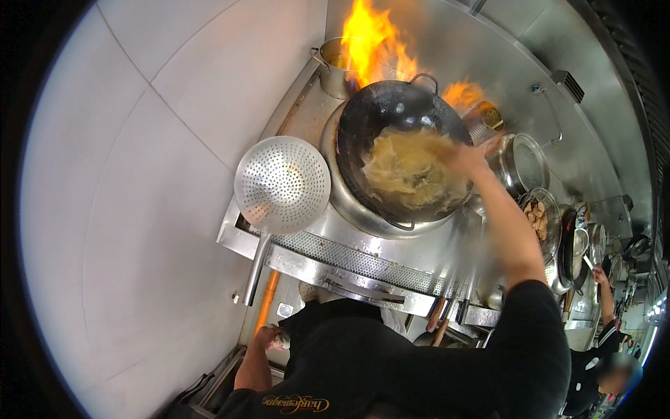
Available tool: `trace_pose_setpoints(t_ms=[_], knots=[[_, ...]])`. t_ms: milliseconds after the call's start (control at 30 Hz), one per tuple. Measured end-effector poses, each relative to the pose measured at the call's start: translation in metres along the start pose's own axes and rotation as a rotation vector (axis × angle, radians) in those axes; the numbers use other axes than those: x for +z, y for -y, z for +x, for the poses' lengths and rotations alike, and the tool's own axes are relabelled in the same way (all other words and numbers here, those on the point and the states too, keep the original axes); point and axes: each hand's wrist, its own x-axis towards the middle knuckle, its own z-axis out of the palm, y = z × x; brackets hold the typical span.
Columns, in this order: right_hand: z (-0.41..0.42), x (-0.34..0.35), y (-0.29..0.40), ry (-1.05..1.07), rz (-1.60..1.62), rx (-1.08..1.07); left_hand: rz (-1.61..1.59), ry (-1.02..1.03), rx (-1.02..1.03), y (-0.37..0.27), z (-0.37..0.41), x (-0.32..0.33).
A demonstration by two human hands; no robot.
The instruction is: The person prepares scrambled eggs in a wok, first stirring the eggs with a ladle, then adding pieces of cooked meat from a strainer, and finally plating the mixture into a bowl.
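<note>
Over a black two-handled wok (361,112) reaches my right hand (466,160), blurred by motion; whether it grips anything cannot be made out. Pale yellowish liquid and food (411,167) swirl in the wok, which tilts on a round steel burner ring (335,194). Tall flames (369,47) rise behind it. Low at my side, my left hand (269,336) is closed on a whitish cloth (281,340). A perforated steel strainer (282,183) with a tubular handle rests on the left of the range.
A steel pot (335,81) stands close to the flames. Right of the wok are a container (484,118), steel pots (528,162) and a wire basket (549,241) with brown food pieces (536,219). Wooden-handled tools (438,314) lie along the front. Another person (591,366) works at far right.
</note>
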Motion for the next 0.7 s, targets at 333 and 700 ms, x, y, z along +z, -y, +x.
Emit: trace_pose_setpoints(t_ms=[333,700], knots=[[-0.083,0.007,0.010,0.073,-0.071,-0.011,0.017,-0.049,0.041,-0.012,-0.004,0.010],[-0.102,0.031,0.143,0.273,0.994,-0.053,0.053,-0.090,-0.052,0.010,-0.010,-0.011]])
